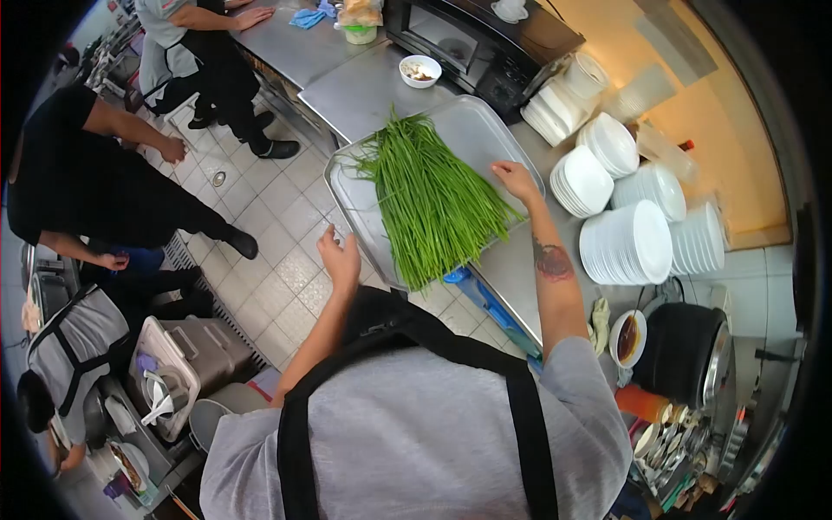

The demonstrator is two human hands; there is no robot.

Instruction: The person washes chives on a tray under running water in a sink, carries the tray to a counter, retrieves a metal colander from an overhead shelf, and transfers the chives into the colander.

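Long green chives (433, 199), by their look, lie in a thick fanned bundle on a metal tray (475, 121). The tray rests on the steel counter, its near left corner reaching past the counter edge toward my body. My left hand (341, 258) is raised just outside the tray's left rim, fingers apart and holding nothing. On the other side, my right hand (517, 180) hovers over the tray's right part, beside the chives. Its fingers are loosely bent, with nothing visible in them; whether it touches the rim is unclear.
A small white bowl (419, 72) stands behind the tray, near a black oven (468, 43). Stacked white plates (626, 243) and containers line the right side. A bowl of dark sauce (627, 339) sits nearer me. Several co-workers, including one in black (95, 182), occupy the left.
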